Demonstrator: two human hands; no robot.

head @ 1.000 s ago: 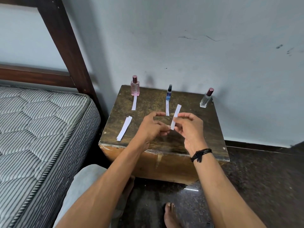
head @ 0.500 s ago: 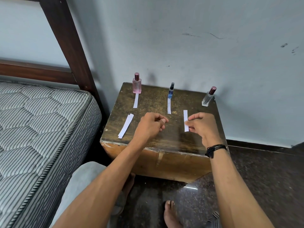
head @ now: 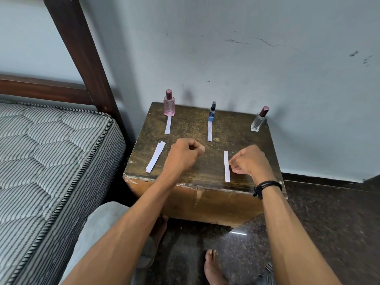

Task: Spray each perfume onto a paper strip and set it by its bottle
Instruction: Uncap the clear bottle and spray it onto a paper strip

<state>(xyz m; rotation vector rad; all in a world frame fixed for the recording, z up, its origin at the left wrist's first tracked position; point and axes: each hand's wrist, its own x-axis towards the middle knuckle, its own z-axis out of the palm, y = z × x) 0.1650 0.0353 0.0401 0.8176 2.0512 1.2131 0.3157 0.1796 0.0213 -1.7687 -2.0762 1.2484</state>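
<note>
Three perfume bottles stand along the back of a worn wooden box (head: 242, 182): a pink bottle (head: 169, 102), a slim blue bottle (head: 212, 112) and a clear bottle (head: 259, 120) at the right corner. One paper strip (head: 168, 125) lies in front of the pink bottle and another strip (head: 209, 131) in front of the blue one. My right hand (head: 249, 161) pinches the right edge of a third strip (head: 226, 166), low over the box's front right. My left hand (head: 185, 153) is a closed fist over the middle, holding nothing.
Spare paper strips (head: 155, 156) lie on the box's left side. A striped mattress (head: 51, 161) and dark bed frame (head: 82, 54) stand to the left. The grey wall (head: 267, 68) is right behind the bottles. My bare feet (head: 213, 266) rest on the dark floor below.
My hands have separated. The right hand carried the strip from the middle, where both hands held it raised, down to the box's front right. The left hand let go and closed.
</note>
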